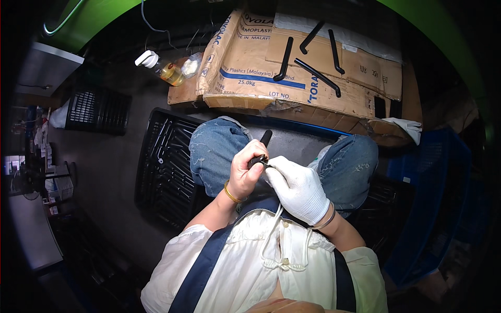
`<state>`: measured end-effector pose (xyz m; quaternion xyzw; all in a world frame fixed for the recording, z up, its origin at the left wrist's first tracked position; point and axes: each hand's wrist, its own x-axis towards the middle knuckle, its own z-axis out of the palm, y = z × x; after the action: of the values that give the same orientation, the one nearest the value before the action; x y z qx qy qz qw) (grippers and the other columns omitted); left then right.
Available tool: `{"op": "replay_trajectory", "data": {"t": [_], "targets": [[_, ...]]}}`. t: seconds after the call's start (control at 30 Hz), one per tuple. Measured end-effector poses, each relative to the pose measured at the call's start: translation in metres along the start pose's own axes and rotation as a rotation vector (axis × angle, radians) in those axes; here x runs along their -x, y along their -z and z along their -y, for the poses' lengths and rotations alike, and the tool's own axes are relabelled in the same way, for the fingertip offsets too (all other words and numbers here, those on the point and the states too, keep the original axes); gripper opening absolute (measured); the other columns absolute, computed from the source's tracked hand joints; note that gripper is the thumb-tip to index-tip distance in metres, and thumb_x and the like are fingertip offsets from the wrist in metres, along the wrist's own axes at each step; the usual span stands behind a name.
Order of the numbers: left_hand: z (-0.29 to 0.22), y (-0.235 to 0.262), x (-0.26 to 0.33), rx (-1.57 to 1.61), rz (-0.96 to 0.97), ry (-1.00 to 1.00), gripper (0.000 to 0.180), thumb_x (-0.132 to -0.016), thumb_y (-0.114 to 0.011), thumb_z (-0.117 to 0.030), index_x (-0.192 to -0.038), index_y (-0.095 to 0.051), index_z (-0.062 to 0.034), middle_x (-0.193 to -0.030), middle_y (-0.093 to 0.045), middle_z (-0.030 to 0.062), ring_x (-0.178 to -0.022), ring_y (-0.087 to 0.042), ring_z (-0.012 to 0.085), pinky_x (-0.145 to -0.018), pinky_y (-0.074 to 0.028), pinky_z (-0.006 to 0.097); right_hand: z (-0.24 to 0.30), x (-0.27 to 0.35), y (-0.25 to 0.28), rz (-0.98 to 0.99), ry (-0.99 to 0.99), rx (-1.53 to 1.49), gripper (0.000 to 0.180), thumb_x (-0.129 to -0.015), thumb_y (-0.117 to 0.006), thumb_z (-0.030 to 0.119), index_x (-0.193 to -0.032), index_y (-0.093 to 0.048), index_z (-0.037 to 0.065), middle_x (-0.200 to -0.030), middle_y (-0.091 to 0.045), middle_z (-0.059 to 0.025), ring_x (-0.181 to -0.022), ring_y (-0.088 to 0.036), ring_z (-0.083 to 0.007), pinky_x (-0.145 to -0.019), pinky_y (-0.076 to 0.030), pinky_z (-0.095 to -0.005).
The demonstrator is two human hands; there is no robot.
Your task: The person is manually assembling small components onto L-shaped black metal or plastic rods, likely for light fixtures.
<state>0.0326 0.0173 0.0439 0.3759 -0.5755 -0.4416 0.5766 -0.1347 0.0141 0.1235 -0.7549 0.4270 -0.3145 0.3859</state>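
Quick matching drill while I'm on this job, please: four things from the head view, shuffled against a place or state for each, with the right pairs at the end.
Things
1. Left hand
2. Right hand
3. Bottle with a white top
4. Four loose black bent rods

Places and states
A. Lying on the brown cardboard surface
B. Bare, gripping a black part
C. Left of that surface, holding yellow liquid
D. Wearing a white glove

Right pairs: 1-B, 2-D, 3-C, 4-A
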Motion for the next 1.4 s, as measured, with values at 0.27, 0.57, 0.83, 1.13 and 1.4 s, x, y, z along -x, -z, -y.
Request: {"op": "replay_trajectory", "data": {"t": [0.27, 0.57, 0.83, 1.13, 1.4], "targets": [[-0.002, 0.001, -0.004, -0.044, 0.007, -0.029, 0.032, -0.086, -0.06, -0.031, -0.079, -0.053, -0.0011, -0.077, -0.052, 0.0081, -0.072, -0.049, 0.0206, -0.069, -0.041, 0.031, 0.0, 0.001, -0.002, -0.001, -0.005, 0.012, 0.007, -0.093, -0.056, 0.016, -0.095, -0.059, 0.01, -0.076, -0.063, -0.0142, -0.065, -0.064, -0.0349, -0.055, -0.051, -0.0421], [-0.019, 0.003, 0.001, -0.154, 0.005, -0.287, 0.015, -0.077, -0.059, -0.015, -0.072, -0.054, -0.0021, -0.067, -0.051, 0.0074, -0.064, -0.05, 0.0228, -0.064, -0.043, 0.033, -0.048, -0.003, -0.007, 0.003, -0.007, 0.404, 0.012, -0.095, -0.054, 0.018, -0.093, -0.058, 0.007, -0.079, -0.062, -0.0157, -0.073, -0.066, -0.0338, -0.059, -0.052, -0.0437], [-0.003, -0.006, 0.002, 0.298, -0.069, -0.044, 0.038, -0.092, -0.05, -0.039, -0.081, -0.051, -0.0021, -0.076, -0.051, 0.0072, -0.074, -0.045, 0.018, -0.071, -0.036, 0.03, -0.01, -0.015, -0.003, -0.17, -0.309, -0.445, 0.014, -0.093, -0.062, 0.012, -0.101, -0.06, 0.0, -0.081, -0.065, -0.0088, -0.072, -0.065, -0.0166, -0.066, -0.051, -0.0309], [-0.01, -0.011, -0.001, 0.366, -0.181, 0.046, 0.045, -0.102, -0.036, -0.039, -0.082, -0.053, -0.0019, -0.081, -0.046, 0.007, -0.072, -0.046, 0.0161, -0.067, -0.037, 0.029, -0.027, -0.025, -0.027, -0.049, -0.379, -0.742, 0.012, -0.094, -0.061, 0.012, -0.089, -0.058, 0.001, -0.08, -0.06, 0.0007, -0.072, -0.055, -0.0058, -0.064, -0.045, -0.0232], [0.003, 0.038, -0.036, 1.602, -0.044, 0.365, 0.059, -0.103, -0.025, -0.054, -0.107, -0.054, -0.0026, -0.06, -0.04, 0.0043, -0.043, -0.036, 0.0122, -0.038, -0.036, 0.025, -0.035, 0.021, -0.021, 0.254, -0.143, -0.086, 0.028, -0.085, -0.071, 0.033, -0.094, -0.067, 0.007, -0.078, -0.067, -0.0186, -0.073, -0.068, -0.0352, -0.064, -0.053, -0.0399]]}}
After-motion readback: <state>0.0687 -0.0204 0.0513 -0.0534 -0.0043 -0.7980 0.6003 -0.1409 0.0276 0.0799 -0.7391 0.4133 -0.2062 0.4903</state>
